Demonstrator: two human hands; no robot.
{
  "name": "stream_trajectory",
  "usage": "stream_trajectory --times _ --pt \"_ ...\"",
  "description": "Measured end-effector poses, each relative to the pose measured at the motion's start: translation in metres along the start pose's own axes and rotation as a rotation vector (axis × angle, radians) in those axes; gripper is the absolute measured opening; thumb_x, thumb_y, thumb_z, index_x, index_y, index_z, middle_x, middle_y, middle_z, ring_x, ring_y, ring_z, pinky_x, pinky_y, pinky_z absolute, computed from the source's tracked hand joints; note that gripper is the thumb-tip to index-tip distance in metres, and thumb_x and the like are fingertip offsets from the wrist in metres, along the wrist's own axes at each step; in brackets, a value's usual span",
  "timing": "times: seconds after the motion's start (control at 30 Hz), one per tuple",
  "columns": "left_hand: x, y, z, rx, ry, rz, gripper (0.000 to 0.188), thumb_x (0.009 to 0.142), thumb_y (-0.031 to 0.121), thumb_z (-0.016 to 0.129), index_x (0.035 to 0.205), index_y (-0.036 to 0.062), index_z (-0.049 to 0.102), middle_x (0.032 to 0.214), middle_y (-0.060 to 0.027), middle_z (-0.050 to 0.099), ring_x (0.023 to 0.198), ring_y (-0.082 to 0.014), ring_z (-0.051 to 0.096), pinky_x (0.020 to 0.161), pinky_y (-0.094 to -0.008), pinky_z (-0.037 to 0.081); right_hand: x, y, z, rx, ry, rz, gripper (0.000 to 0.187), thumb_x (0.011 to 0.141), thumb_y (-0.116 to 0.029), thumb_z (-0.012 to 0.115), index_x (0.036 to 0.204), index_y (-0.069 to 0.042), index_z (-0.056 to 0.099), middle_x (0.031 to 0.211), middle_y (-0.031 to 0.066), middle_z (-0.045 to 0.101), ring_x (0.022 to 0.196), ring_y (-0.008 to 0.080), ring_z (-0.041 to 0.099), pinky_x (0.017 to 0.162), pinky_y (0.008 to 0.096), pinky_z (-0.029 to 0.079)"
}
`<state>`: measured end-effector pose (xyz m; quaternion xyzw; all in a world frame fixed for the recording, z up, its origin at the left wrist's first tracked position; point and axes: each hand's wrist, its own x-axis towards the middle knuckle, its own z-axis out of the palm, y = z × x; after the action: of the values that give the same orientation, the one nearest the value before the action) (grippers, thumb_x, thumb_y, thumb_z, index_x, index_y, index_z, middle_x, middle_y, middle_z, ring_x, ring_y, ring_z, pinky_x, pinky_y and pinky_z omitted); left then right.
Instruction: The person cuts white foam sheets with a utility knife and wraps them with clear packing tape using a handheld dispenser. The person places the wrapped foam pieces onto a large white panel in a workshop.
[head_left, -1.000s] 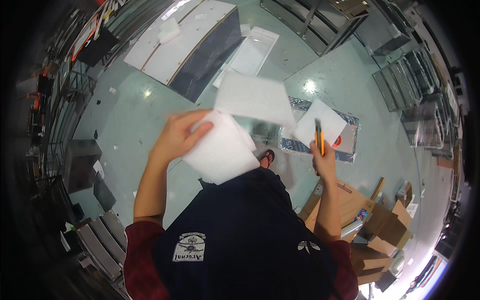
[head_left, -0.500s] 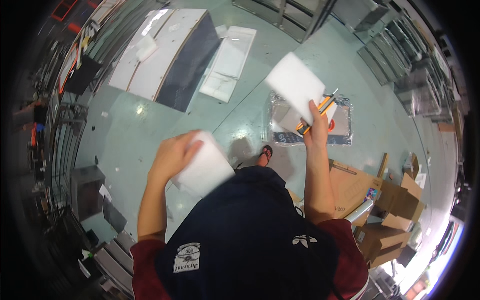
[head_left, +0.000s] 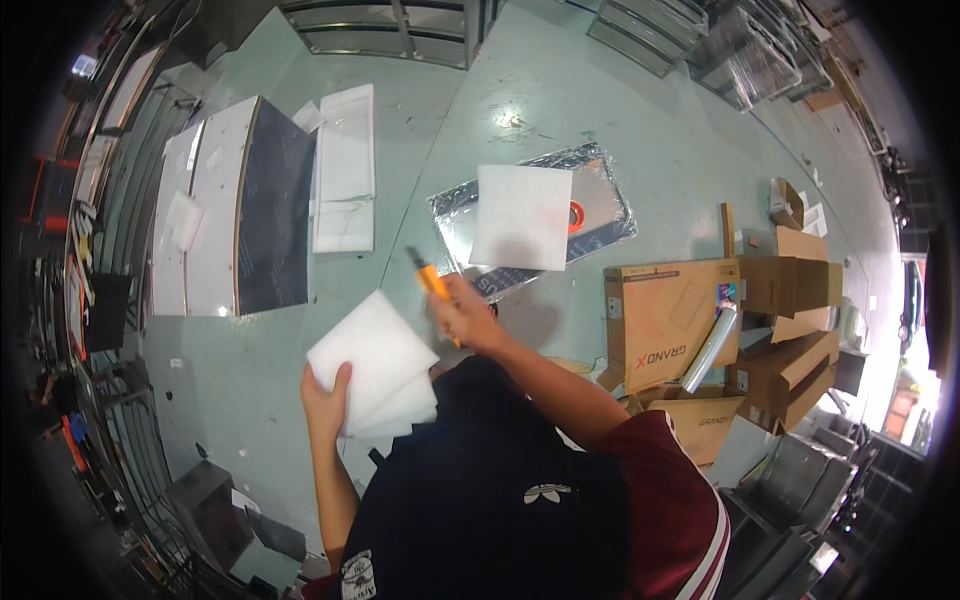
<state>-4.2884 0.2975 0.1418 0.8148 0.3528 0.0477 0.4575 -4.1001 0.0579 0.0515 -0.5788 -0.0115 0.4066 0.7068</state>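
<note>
My left hand (head_left: 326, 400) grips a small stack of white foam sheets (head_left: 372, 345), thumb on top, in front of my body. My right hand (head_left: 466, 316) is closed around an orange and black utility knife (head_left: 431, 282), held just right of the stack with its dark tip pointing away from me. Farther off, a single white foam sheet (head_left: 520, 215) covers the middle of a flat plastic-wrapped panel (head_left: 610, 225) on the floor. Beside that sheet sits an orange-red tape roll (head_left: 576, 216), partly covered.
Long white and dark panels (head_left: 275, 200) stand at the left, next to a low white foam piece (head_left: 345, 165). Flat and open cardboard boxes (head_left: 660, 310) lie at the right with a silvery roll (head_left: 710, 350). Metal frames (head_left: 390, 30) and racks line the far and side edges.
My right hand has let go of a foam sheet, which now lies over the wrapped panel. It has come in toward the left-hand stack, still with the knife. The view has turned right.
</note>
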Motion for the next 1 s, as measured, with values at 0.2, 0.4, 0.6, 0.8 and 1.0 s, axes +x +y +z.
stream_trajectory --times 0.2,0.4,0.6,0.8,1.0 --pt "-0.015 -0.036 0.007 -0.060 0.169 -0.364 0.050 0.092 0.024 0.076 0.127 -0.0080 0.061 0.118 -0.0184 0.070 0.108 -0.0262 0.065 0.097 -0.0380 0.049 0.103 0.043 -0.301 -0.667 1.217 0.061 0.032 0.097 -0.027 0.062 0.113 0.001 0.060 0.089 0.0186 0.070 0.081 0.0316 0.073 0.071 0.0444 0.058" --pt "-0.048 -0.068 0.032 0.104 0.102 -0.581 0.054 0.093 0.028 0.075 0.129 -0.0086 0.060 0.120 -0.0187 0.069 0.108 -0.0256 0.065 0.097 -0.0378 0.049 0.138 0.092 -0.438 -0.751 1.233 0.353 0.046 0.094 -0.034 0.064 0.118 0.005 0.059 0.111 0.0266 0.069 0.105 0.0426 0.067 0.090 0.0508 0.051" --pt "-0.043 -0.051 0.070 0.156 0.045 -0.580 0.059 0.091 0.034 0.077 0.126 -0.0098 0.060 0.115 -0.0199 0.071 0.105 -0.0278 0.067 0.096 -0.0386 0.050 0.134 0.108 -0.355 -0.060 1.282 -0.279 0.046 0.102 -0.031 0.057 0.128 0.006 0.053 0.107 0.0200 0.062 0.102 0.0337 0.059 0.093 0.0412 0.047" --pt "-0.005 -0.044 0.081 0.012 0.108 -0.517 0.053 0.097 0.032 0.072 0.126 -0.0104 0.060 0.117 -0.0173 0.070 0.103 -0.0232 0.065 0.094 -0.0368 0.050 0.130 0.132 -0.274 -0.854 1.165 -0.010 0.105 0.076 -0.048 0.087 0.149 0.006 0.035 0.131 0.0226 0.054 0.118 0.0363 0.055 0.100 0.0446 0.046" --pt "0.000 -0.043 0.093 0.018 0.069 -0.520 0.052 0.095 0.029 0.073 0.127 -0.0095 0.060 0.117 -0.0171 0.070 0.105 -0.0229 0.064 0.095 -0.0362 0.050 0.150 0.125 -0.260 -0.756 1.440 0.351 0.095 0.079 -0.042 0.085 0.146 0.006 0.038 0.131 0.0284 0.054 0.121 0.0462 0.054 0.105 0.0518 0.042"
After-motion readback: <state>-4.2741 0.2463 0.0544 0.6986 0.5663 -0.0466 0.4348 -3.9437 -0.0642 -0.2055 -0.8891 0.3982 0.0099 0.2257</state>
